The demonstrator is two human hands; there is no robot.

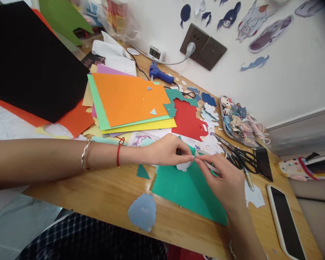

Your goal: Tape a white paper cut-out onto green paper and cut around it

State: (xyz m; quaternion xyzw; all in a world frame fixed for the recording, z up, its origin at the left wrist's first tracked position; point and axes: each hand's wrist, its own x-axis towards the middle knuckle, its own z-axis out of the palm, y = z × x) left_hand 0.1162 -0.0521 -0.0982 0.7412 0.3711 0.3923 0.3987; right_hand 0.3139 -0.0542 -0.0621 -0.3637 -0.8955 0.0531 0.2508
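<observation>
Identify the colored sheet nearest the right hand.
The teal-green sheet, partly beneath the right hand; the orange sheet, red sheet and black sheet lie farther away.

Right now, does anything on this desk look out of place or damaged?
Nothing looks spilled. The red sheet has a jagged outline, probably just from trimming. The blue glue gun lies on its side beside loose paper scraps, and a grey-blue cutout sits near the front edge of the desk, where it might get brushed off.

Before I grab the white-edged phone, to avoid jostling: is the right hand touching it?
Apart: the head view shows tabletop between the right hand and phone.
</observation>
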